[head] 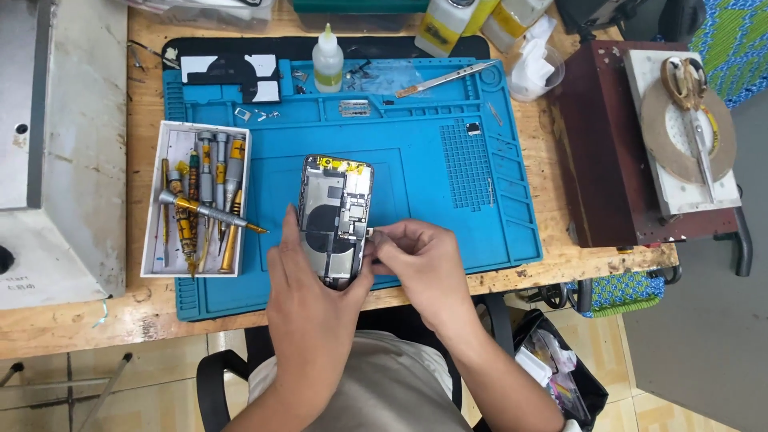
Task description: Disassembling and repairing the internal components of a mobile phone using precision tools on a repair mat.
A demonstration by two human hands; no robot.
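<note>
1. The opened phone (336, 218) lies near the middle of the blue work mat (448, 200), a little toward 6 o'clock from the mat's centre. Its back is off, so the dark round coil and the small boards inside are visible.
2. The left hand (308, 292) comes from 6 o'clock and holds the lower end of the phone. The thumb lies along the phone's 9 o'clock edge and the fingers are curled under the bottom part; the grip is closed around the phone.
3. The right hand (420, 260) is at 3 o'clock of the phone, touching its side edge. The thumb and the index finger are pressed together in a pinch on a small part at this edge. I cannot tell what this small part is.
4. At 9 o'clock of the phone, just on the edge of the mat, stands a white tray (170, 136) full of screwdrivers (204, 210) with grey and yellow handles. One screwdriver lies across the tray and its tip points toward the phone.
5. At 12 o'clock, at the far edge of the mat, stands a small white bottle (327, 62) with a pointed cap. Metal tweezers (444, 79) lie at 1 o'clock, and small screws and parts are scattered between them.
6. The mat lies on a wooden table (80, 320). At 3 o'clock, well apart from the phone, a dark red box (600, 152) carries a roll of tape (658, 140) on a white plate.
</note>
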